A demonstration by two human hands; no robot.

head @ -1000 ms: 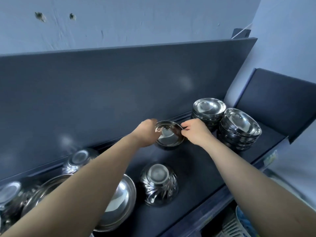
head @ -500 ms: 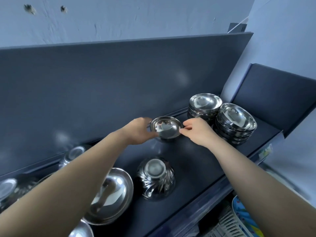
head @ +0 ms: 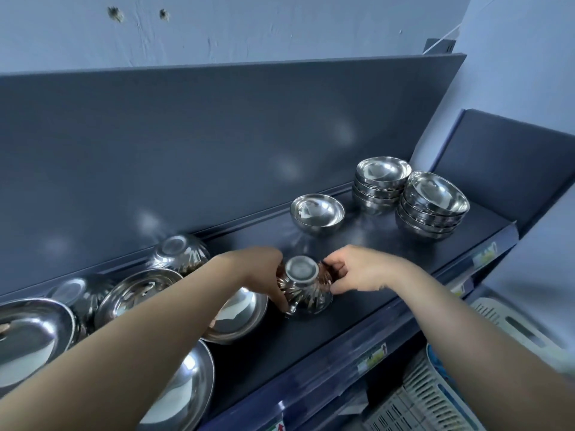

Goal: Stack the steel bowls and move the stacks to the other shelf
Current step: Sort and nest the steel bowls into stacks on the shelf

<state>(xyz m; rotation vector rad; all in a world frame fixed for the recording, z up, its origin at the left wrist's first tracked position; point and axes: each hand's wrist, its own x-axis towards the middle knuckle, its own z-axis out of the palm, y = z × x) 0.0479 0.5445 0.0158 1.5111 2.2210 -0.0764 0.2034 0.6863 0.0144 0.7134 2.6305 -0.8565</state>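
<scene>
**Head view.** Both hands meet on one upturned ribbed bowl [head: 303, 290], which sits base-up near the front edge of the shelf [head: 389, 253], about midway along it. The left hand [head: 261, 275] wraps the bowl's left flank, with its fingers curled down the side toward the rim. The right hand [head: 361, 270] takes the right flank, thumb and bent fingers pinching the ribbed wall. I cannot tell whether the bowl is lifted clear of the shelf.

Behind it, toward the back edge, I see a single plain bowl [head: 317, 214] standing mouth-up, apart from both hands. At the right end of the shelf stand two piles of plain bowls, mouths up. The rear stack [head: 381, 185] is by the back edge, and the front stack [head: 434, 206] is just beside it, nearer the right end.

Left of the gripped bowl, a wide shallow bowl [head: 239, 312] lies partly under the left forearm. A second upturned bowl [head: 179, 253] rests by the back edge, and more wide bowls [head: 31, 331] crowd the left end. Below the front edge, at lower right, I see a white slatted basket [head: 435, 396].
</scene>
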